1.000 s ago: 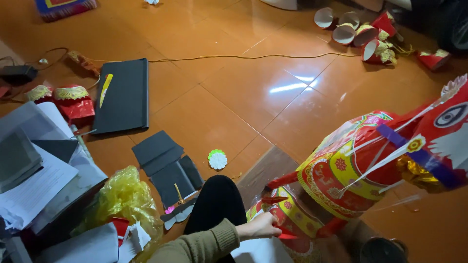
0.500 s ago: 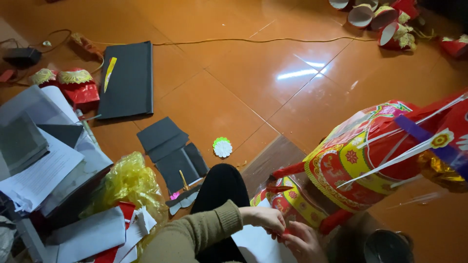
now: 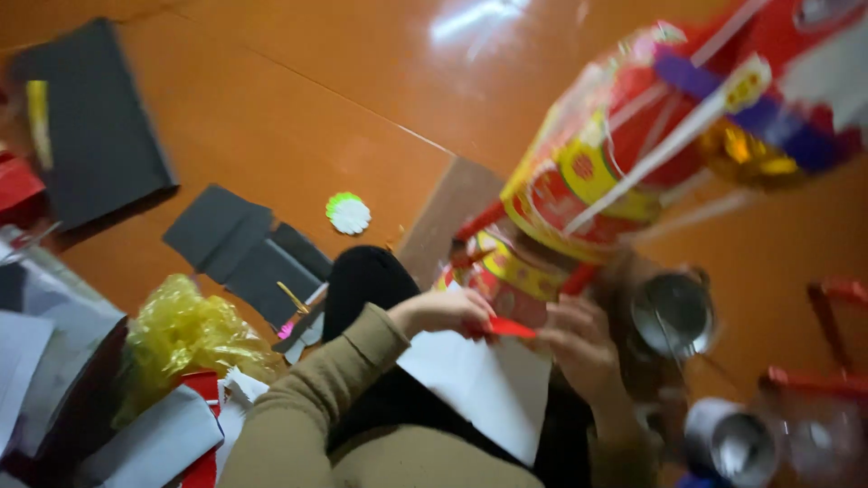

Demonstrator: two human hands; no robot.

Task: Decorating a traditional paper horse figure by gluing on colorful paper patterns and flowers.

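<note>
Left hand (image 3: 443, 312) fingers pinch a thin red paper strip (image 3: 512, 327), light and tearable; right hand (image 3: 579, 348) grip unclear beside the paper lantern (image 3: 579, 181).

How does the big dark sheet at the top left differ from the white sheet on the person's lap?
The big dark sheet is near black; the white sheet is bright white. The dark sheet lies flat on the orange floor, far from both hands; the white sheet rests on the lap, just under the left hand and right hand. A yellow strip lies on the dark sheet; the white one looks bare. Both are flat with straight edges.
</note>
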